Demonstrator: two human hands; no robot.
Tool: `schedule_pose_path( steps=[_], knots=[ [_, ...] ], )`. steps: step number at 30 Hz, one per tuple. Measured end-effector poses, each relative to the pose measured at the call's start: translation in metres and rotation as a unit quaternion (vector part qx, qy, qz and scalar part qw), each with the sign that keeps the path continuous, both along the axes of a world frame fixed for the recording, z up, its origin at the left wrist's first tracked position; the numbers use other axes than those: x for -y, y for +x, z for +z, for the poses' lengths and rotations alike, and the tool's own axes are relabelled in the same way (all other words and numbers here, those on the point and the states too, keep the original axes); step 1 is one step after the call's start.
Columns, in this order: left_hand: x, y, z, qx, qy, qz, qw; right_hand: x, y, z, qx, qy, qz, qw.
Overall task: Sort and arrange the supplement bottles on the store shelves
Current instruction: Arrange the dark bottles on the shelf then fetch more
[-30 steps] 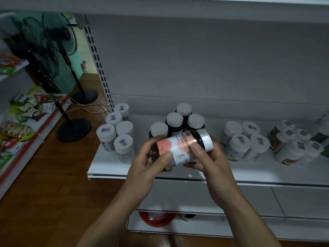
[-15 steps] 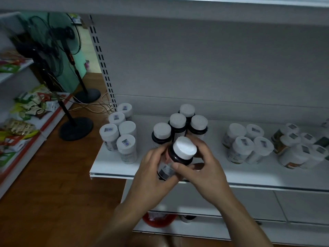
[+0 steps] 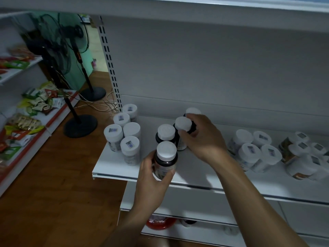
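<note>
White metal shelf board (image 3: 114,168) of a store rack, bearing three groups of supplement bottles. Two black pedestal fans (image 3: 80,122) stand on the wooden floor to its left.

Left group: five pale plastic bottles with white caps (image 3: 130,148), upright and packed close. Right group: pale and brown-labelled bottles (image 3: 249,154), several tilted against one another. Centre group: dark glass bottles with white caps (image 3: 166,131), upright.

The person's right hand (image 3: 204,139) reaches over the centre group, fingers and thumb curled round one standing dark bottle (image 3: 183,124), which touches its neighbours.

The left hand (image 3: 153,179) grips a separate dark white-capped bottle (image 3: 166,157) round its body. It is upright at the shelf's front edge, just before the centre group. Whether its base touches the board cannot be told.
</note>
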State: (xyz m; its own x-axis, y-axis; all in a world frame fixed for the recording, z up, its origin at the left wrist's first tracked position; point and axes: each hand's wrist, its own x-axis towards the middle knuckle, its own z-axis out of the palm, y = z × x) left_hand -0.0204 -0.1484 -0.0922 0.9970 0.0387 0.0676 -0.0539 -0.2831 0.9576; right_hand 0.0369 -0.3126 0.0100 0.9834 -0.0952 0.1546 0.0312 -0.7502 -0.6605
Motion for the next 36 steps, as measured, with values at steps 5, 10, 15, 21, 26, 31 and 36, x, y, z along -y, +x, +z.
schedule_pose_path(
  steps=[5, 10, 15, 21, 26, 31, 36],
  knots=[
    [0.005, 0.012, -0.004, 0.005, -0.008, 0.013, 1.0, -0.003, 0.029, 0.003, -0.033, -0.112, 0.04, 0.992],
    [0.006, 0.027, 0.002, -0.013, -0.02, -0.001, 1.0, -0.005, 0.038, 0.003, -0.061, -0.152, 0.059, 0.985],
    [0.004, 0.044, 0.006, -0.041, -0.026, -0.014, 0.999, -0.007, 0.038, 0.005, -0.041, -0.176, 0.064, 0.981],
    [0.001, 0.054, 0.001, -0.04, -0.04, -0.014, 0.998, -0.007, 0.035, 0.006, -0.058, -0.222, 0.05, 0.972],
    [0.001, 0.062, 0.001, -0.036, -0.059, -0.026, 0.997, -0.002, 0.027, 0.007, -0.055, -0.193, 0.052, 0.978],
    [0.007, 0.076, 0.01, -0.022, -0.107, -0.046, 0.993, 0.003, 0.003, 0.01, -0.066, -0.169, 0.039, 0.983],
    [0.011, 0.094, 0.01, -0.031, -0.108, -0.067, 0.991, 0.004, -0.026, 0.002, -0.049, -0.155, 0.022, 0.986]
  ],
)
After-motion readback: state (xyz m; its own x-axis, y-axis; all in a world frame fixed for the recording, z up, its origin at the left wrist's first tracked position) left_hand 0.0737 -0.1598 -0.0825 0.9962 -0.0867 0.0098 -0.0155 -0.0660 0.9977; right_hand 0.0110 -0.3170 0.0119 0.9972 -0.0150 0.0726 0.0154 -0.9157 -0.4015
